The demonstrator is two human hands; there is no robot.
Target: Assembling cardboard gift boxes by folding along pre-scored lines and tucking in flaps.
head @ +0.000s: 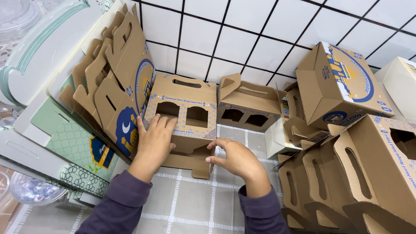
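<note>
Tiled wall behind, left hand [154, 138] (flat) presses brown carton [184, 120]; right hand [232, 157] touching.

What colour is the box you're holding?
The cardboard carrier box is plain brown with blue patterned trim, seen in the head view.

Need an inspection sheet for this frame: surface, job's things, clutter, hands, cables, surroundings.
Surface: checked grey-white cloth.
Job's things: brown carrier box with handle slot and two window cut-outs, standing upright; bottom flaps unfolded.
Clutter: flat box stack leaning at left; folded boxes lying at right; second upright box behind.
Hands: left hand flat on the box front; right hand at its bottom flap.
Cables: nothing seen.
Surroundings: white tiled wall; clear plastic containers at left.
</note>
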